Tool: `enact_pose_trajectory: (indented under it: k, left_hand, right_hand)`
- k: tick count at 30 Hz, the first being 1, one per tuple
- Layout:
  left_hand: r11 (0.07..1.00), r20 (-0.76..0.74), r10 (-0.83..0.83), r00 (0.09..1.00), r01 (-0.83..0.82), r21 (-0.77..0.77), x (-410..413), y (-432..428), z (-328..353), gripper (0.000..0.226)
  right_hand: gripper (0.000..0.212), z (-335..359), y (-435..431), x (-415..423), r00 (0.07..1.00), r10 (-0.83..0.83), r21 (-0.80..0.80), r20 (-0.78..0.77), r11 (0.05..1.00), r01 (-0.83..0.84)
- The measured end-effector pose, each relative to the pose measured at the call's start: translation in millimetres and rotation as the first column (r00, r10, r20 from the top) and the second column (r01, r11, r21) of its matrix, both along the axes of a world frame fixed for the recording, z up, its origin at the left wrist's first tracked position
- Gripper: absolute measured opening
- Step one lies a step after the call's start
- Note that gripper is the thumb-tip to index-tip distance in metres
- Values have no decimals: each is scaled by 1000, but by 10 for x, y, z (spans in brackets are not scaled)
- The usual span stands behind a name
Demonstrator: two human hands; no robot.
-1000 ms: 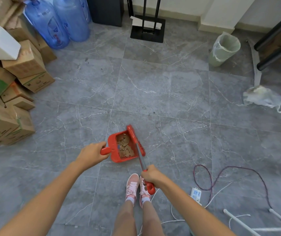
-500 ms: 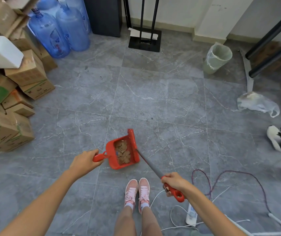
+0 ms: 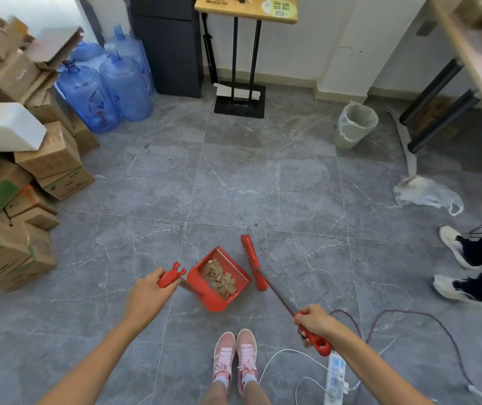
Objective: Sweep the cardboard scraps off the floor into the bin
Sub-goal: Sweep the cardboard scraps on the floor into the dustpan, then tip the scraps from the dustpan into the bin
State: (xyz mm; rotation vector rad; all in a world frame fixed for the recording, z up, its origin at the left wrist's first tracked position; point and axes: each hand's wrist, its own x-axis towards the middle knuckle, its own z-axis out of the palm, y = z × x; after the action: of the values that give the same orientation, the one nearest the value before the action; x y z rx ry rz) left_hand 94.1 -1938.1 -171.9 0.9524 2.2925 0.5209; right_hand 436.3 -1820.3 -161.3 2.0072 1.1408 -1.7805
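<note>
Two clenched: left grip (image 3: 146, 299) on dustpan handle (image 3: 172, 276), scraps (image 3: 219, 277) beyond; right grip (image 3: 314, 321) on broom (image 3: 251, 258).

both arms are reaching forward
left hand (image 3: 146, 299) is gripping, fingers curled; right hand (image 3: 314, 321) is clenching lower down

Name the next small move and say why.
Probably carry the dustpan level toward the bin ahead on the right: the cardboard scraps already lie in it, the left hand holds its handle, and the broom hangs beside it.
</note>
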Motion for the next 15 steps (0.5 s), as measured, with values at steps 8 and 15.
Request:
enact_pose_trajectory:
  k: [8, 15]
  left_hand:
    - [990, 103, 59, 993, -72, 120, 202, 377, 425, 37]
    - [961, 121, 103, 987, -130, 245, 253, 747, 950, 41]
  right_hand:
    - [5, 436, 123, 19, 986, 158, 139, 57, 977, -165]
    - [4, 957, 307, -23, 946, 270, 332, 177, 889, -316]
